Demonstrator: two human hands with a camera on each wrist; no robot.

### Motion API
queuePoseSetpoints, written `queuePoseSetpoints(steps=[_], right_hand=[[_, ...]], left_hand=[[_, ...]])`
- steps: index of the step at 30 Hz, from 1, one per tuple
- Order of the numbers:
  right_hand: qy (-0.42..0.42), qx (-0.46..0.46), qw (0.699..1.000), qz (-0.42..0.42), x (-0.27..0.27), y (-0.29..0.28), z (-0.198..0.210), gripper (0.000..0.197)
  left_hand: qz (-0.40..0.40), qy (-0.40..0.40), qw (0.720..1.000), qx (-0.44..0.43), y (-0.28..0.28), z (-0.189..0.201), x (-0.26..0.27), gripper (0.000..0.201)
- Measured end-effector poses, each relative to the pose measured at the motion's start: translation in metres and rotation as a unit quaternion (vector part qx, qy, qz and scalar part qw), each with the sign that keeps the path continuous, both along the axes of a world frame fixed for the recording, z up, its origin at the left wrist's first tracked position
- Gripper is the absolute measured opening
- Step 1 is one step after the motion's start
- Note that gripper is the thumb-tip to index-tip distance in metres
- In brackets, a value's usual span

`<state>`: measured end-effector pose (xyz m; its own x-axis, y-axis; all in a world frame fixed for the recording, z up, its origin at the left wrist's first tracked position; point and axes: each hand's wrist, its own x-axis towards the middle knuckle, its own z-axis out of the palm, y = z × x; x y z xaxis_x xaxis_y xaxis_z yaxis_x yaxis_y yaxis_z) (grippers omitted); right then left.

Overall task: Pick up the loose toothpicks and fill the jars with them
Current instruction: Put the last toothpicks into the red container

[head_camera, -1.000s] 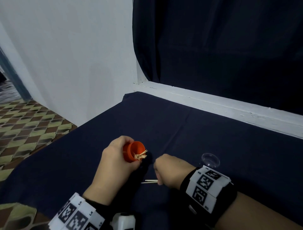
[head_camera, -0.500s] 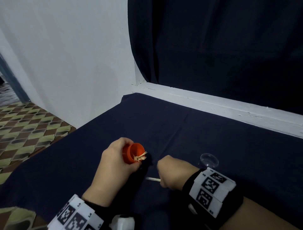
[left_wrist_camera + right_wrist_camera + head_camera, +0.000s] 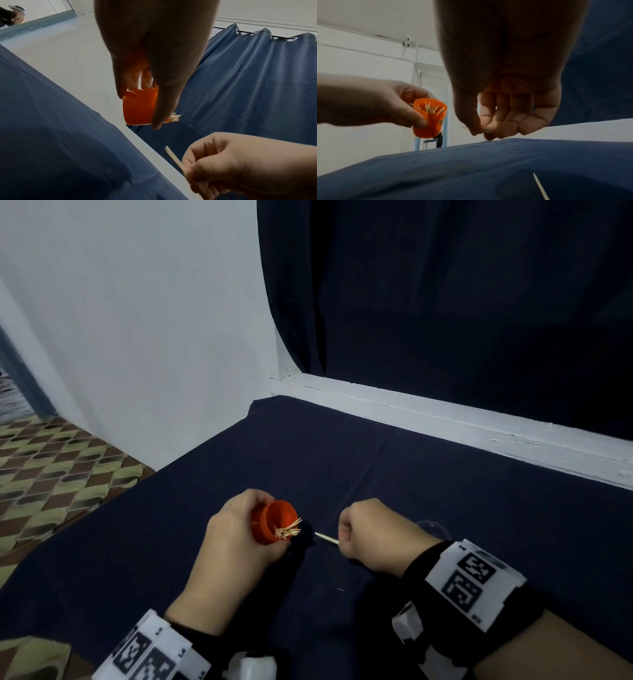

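A dark blue cloth-covered table [image 3: 428,474] stood against a white wall and dark curtain. Near its front edge the left hand [image 3: 236,546] gripped a small orange plastic jar [image 3: 272,523], tilted rightward with thin wooden toothpicks [image 3: 289,531] poking from its mouth. Just beside it, the right hand [image 3: 373,537] pinched a loose pale toothpick [image 3: 326,538] pointing at the jar, apart from it.

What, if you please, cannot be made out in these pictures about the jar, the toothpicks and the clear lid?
- Jar: how full it is; the left hand covers its body in every view.
- Toothpicks in the right hand: their number; curled fingers hide most of them in the head and left wrist views.
- Clear lid: mostly hidden behind the right hand, head view.
- Loose toothpick: cut off by the bottom edge, right wrist view.
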<state>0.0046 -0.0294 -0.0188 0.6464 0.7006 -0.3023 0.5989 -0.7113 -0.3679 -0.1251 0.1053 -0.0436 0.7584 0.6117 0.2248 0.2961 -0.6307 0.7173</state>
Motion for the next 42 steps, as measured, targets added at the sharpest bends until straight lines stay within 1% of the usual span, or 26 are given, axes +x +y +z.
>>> queuePoseSetpoints(steps=[2,3,6,8,11,14,16,18,19,21,22,23,24,25,27,29,31,36,39,42], right_hand=[[0.000,-0.002,1.000,0.010,-0.001,0.001,-0.006,0.013],[0.005,0.011,1.000,0.006,0.000,0.001,-0.006,0.012],[0.010,0.128,0.992,-0.006,0.007,-0.003,0.003,0.010],[0.006,0.172,0.985,0.019,0.009,-0.008,0.016,0.011],[-0.008,0.136,0.987,0.086,0.004,-0.007,0.033,0.012],[-0.069,0.102,0.983,0.133,-0.008,0.001,0.042,0.016],[-0.079,0.117,0.980,0.143,-0.016,0.005,0.042,0.015],[-0.019,0.177,0.978,0.110,-0.019,0.005,0.040,0.008],[0.004,0.215,0.973,0.081,-0.018,0.004,0.039,0.009],[-0.010,0.266,0.964,0.008,-0.005,0.003,0.038,0.012],[-0.027,0.254,0.967,-0.026,0.003,0.001,0.037,0.014],[-0.045,0.207,0.976,-0.052,0.011,-0.001,0.035,0.015],[-0.058,0.135,0.987,-0.064,0.017,-0.002,0.032,0.015],[-0.067,0.060,0.994,-0.063,0.019,-0.003,0.027,0.014],[-0.077,-0.063,0.995,-0.030,0.016,-0.003,0.013,0.010],[-0.075,-0.133,0.988,0.007,0.008,0.001,-0.001,0.020],[-0.074,-0.158,0.984,0.027,0.003,0.005,-0.008,0.021],[-0.087,-0.146,0.985,0.039,0.001,0.010,-0.017,0.019],[-0.097,-0.148,0.983,0.047,-0.003,0.010,-0.014,0.029],[-0.088,-0.133,0.986,0.040,-0.003,0.010,-0.012,0.020]], left_hand=[[0.003,0.001,1.000,-0.001,0.001,-0.001,-0.002,0.048],[0.006,0.003,1.000,-0.002,0.002,-0.001,-0.002,0.048],[0.009,0.011,1.000,0.000,0.004,-0.002,-0.003,0.048],[0.005,0.019,1.000,0.001,0.004,-0.001,-0.002,0.049],[-0.008,0.022,1.000,0.005,0.000,0.001,0.000,0.048],[-0.031,0.020,0.999,0.014,-0.004,0.002,0.002,0.050],[-0.051,0.023,0.998,0.016,-0.008,0.003,0.003,0.051],[-0.064,0.023,0.997,0.022,-0.010,0.004,0.003,0.051],[-0.063,0.019,0.998,0.022,-0.010,0.004,0.002,0.050],[-0.053,0.010,0.998,0.013,-0.008,0.002,0.002,0.048],[-0.047,0.009,0.999,0.006,-0.007,0.002,0.001,0.048],[-0.043,0.011,0.999,-0.001,-0.006,0.001,0.000,0.048],[-0.042,0.013,0.999,-0.007,-0.006,0.001,0.000,0.049],[-0.042,0.013,0.999,-0.011,-0.005,0.001,0.000,0.049],[-0.043,0.009,0.999,-0.010,-0.006,0.002,0.000,0.048],[-0.045,0.009,0.999,-0.007,-0.007,0.002,0.000,0.047],[-0.048,0.012,0.999,-0.004,-0.007,0.003,0.001,0.047],[-0.054,0.024,0.998,0.008,-0.006,0.003,0.000,0.048],[-0.053,0.029,0.998,0.008,-0.006,0.002,0.000,0.048],[-0.050,0.031,0.998,0.007,-0.005,0.001,0.000,0.049]])
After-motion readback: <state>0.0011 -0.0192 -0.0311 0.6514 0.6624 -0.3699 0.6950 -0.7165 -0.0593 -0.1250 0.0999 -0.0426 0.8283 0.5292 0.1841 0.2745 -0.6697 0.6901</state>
